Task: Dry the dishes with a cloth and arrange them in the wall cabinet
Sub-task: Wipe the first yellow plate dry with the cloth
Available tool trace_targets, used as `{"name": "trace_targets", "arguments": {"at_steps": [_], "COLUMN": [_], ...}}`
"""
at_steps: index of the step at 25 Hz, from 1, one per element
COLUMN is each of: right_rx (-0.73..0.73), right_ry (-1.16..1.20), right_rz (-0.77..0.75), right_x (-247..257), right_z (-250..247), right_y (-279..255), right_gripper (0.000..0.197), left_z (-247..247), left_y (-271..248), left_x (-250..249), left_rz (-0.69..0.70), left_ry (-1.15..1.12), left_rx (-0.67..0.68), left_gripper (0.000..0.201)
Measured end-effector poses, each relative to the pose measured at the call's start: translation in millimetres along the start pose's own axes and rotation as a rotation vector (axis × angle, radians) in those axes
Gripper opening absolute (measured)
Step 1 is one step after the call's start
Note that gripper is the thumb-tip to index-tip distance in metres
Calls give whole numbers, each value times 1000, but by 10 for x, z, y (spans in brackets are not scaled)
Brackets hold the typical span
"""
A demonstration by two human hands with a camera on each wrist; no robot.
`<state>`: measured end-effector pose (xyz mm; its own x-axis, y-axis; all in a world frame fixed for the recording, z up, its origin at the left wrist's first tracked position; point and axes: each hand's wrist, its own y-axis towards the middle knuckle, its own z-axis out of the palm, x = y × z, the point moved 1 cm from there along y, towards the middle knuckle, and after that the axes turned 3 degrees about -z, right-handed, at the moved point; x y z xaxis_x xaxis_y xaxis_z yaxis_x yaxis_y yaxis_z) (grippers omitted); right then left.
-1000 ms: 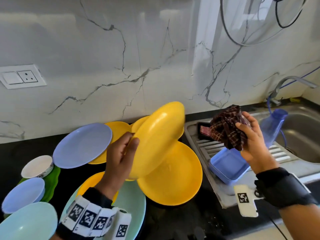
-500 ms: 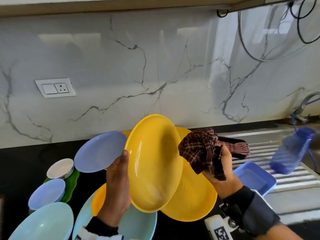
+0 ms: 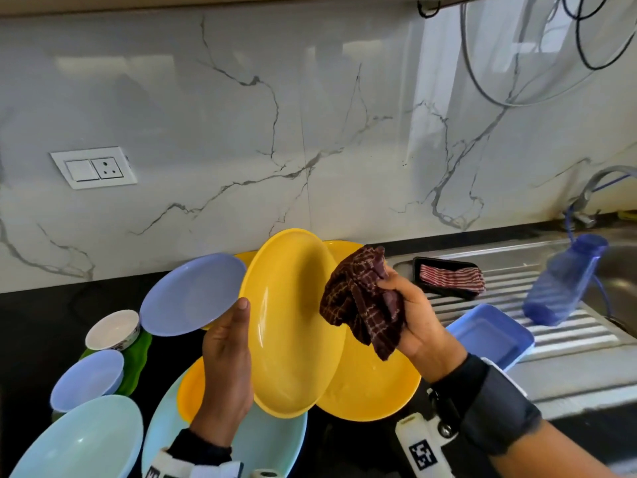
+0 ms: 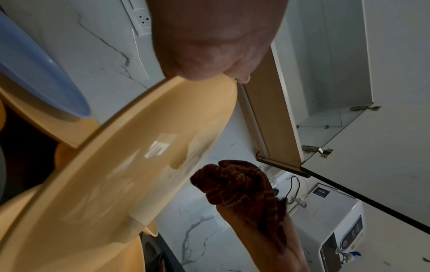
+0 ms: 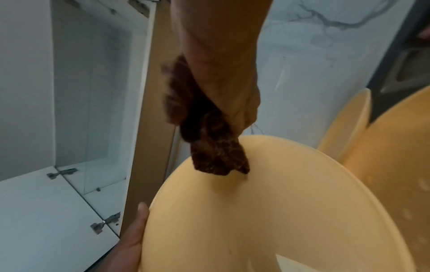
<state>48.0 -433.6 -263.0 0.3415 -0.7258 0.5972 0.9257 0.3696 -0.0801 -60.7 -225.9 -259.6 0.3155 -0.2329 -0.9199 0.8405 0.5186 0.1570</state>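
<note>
My left hand (image 3: 227, 353) grips the left rim of a yellow plate (image 3: 293, 322), held tilted on edge above the counter with its hollow side facing me. My right hand (image 3: 410, 315) holds a bunched dark brown checked cloth (image 3: 362, 305) at the plate's right rim. In the right wrist view the cloth (image 5: 216, 156) touches the plate (image 5: 267, 211) near its upper edge. The left wrist view shows my thumb (image 4: 209, 46) on the plate's rim (image 4: 139, 165) and the cloth (image 4: 235, 182) beside it. An open wall cabinet (image 4: 325, 82) with white shelves hangs above.
On the black counter lie more yellow plates (image 3: 372, 384), a lilac plate (image 3: 193, 294), pale green plates (image 3: 82, 443), a lilac bowl (image 3: 86, 377) and a white bowl (image 3: 113, 329). On the steel drainboard (image 3: 568, 339) sit a blue box (image 3: 489, 336), a blue bottle (image 3: 565, 281) and a striped cloth (image 3: 451, 277).
My left hand turned the yellow plate so its hollow side faces me. My right hand brought the cloth leftward from over the drainboard to the plate's right rim. The head view rose.
</note>
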Motion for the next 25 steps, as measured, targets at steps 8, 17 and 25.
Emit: {"name": "trace_targets", "arguments": {"at_steps": [8,17,25], "right_rx": [-384,-1034,-948], "right_ry": [-261,-472,-1347], "right_rz": [-93,-366,128], "right_x": [105,762,703], "right_z": [-536,-1783,-2173], "right_y": [130,183,208], "right_gripper": [68,46,56], "left_z": [-114,-44,15], "left_y": [18,33,57], "left_x": [31,52,38], "left_rz": [5,15,24], "left_ry": [25,125,168], "left_rx": [30,40,12], "left_gripper": [53,76,83]}}
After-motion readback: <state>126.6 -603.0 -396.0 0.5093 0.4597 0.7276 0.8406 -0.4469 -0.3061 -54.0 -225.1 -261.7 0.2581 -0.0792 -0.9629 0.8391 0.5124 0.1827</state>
